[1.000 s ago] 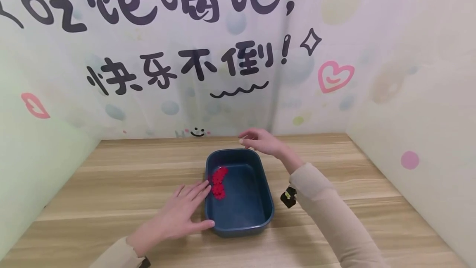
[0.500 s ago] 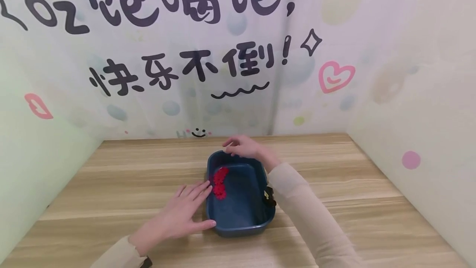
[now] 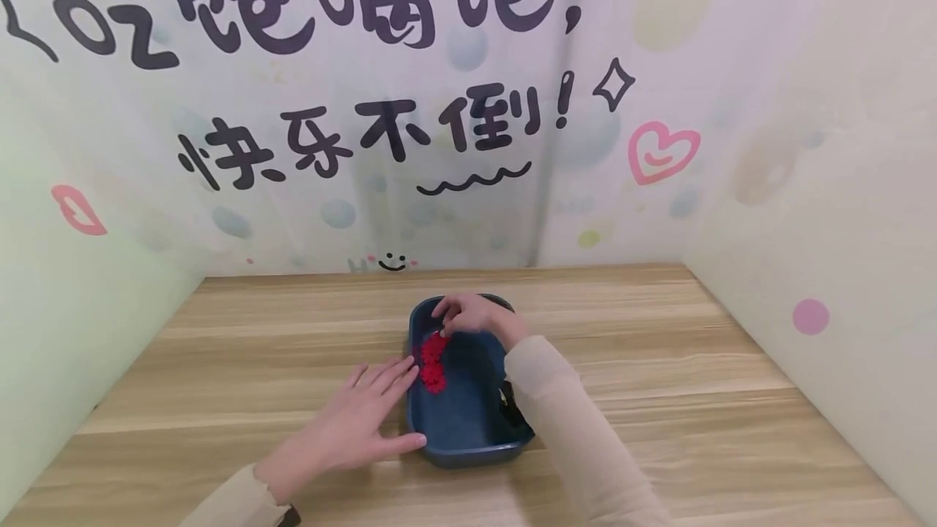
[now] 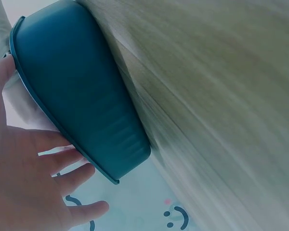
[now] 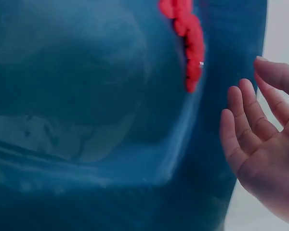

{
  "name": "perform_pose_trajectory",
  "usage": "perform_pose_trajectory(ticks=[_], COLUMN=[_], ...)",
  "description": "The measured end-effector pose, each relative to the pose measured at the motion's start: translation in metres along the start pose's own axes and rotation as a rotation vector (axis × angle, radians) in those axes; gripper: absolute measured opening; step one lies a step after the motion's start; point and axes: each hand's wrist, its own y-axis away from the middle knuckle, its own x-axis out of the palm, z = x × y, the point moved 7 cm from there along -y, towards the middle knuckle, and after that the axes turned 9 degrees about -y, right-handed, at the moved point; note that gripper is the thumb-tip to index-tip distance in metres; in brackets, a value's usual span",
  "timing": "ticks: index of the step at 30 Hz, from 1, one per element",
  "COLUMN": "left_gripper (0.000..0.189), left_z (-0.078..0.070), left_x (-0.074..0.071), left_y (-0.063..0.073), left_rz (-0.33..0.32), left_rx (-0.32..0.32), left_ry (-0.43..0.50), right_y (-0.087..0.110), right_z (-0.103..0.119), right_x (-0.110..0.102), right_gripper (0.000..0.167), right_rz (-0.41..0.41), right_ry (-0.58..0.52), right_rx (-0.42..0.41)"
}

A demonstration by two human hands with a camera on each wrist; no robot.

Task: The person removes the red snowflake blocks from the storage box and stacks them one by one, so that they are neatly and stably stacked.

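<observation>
A deep blue rectangular tub [image 3: 472, 455] stands on the table. Along the left side of its floor lies a row of small red pieces [image 3: 433, 371] with scalloped, flower-like edges; the right wrist view shows these red pieces [image 5: 195, 50] end to end. My left hand [image 3: 350, 428] rests against the tub's left rim with fingers spread and thumb at the near corner. In the left wrist view its fingers lie straight along the rim of the tub [image 4: 72, 82]. My right hand [image 3: 474, 317] reaches over the far end, fingertips close to the red pieces. Its fingers [image 5: 248, 106] are loosely bent and hold nothing.
The wood-grain table [image 3: 278, 332] extends on both sides of the tub. A printed white backdrop [image 3: 468, 218] rises at its far edge, with pale walls left and right. A black wrist-worn device [image 3: 508, 405] hangs from my right sleeve over the tub.
My right hand has moved left and down, from beyond the tub's far right corner to inside it, beside the red pieces. My left hand and the tub stay in place.
</observation>
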Motion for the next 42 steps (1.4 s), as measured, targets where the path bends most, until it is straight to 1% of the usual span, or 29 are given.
perform_pose_trajectory(ticks=[6, 11, 15, 20, 25, 31, 35, 42], left_gripper=[0.082, 0.083, 0.081, 0.081, 0.081, 0.081, 0.081, 0.080], left_z=[0.001, 0.001, 0.001, 0.000, 0.001, 0.002, 0.002, 0.002], left_x=[0.003, 0.003, 0.003, 0.003, 0.003, 0.004, 0.003, 0.003], left_y=[0.000, 0.000, -0.001, -0.001, 0.000, 0.000, 0.000, 0.000], left_rz=[0.027, 0.033, 0.036, 0.033, 0.034, 0.031, 0.023, 0.025], left_rx=[-0.019, -0.020, -0.016, -0.014, -0.022, -0.029, -0.025, -0.024], left_ry=[0.001, 0.001, 0.012, 0.012, 0.018, 0.010, 0.005, 0.004], right_y=[-0.001, -0.002, -0.003, -0.002, -0.003, -0.006, -0.007, -0.007], right_z=[-0.011, -0.018, -0.022, -0.025, -0.023, -0.021, -0.021, -0.023], right_x=[0.020, 0.030, 0.034, 0.034, 0.034, 0.038, 0.039, 0.040], right_gripper=[0.030, 0.034, 0.036, 0.036, 0.036, 0.037, 0.038, 0.039], right_rz=[0.093, 0.117, 0.112, 0.082, 0.058, 0.052, 0.053, 0.049], right_ry=[0.003, 0.027, 0.029, 0.050, 0.107, 0.189, 0.186, 0.167], right_rx=[0.031, 0.065, 0.085, 0.101, 0.093, 0.068, 0.070, 0.107])
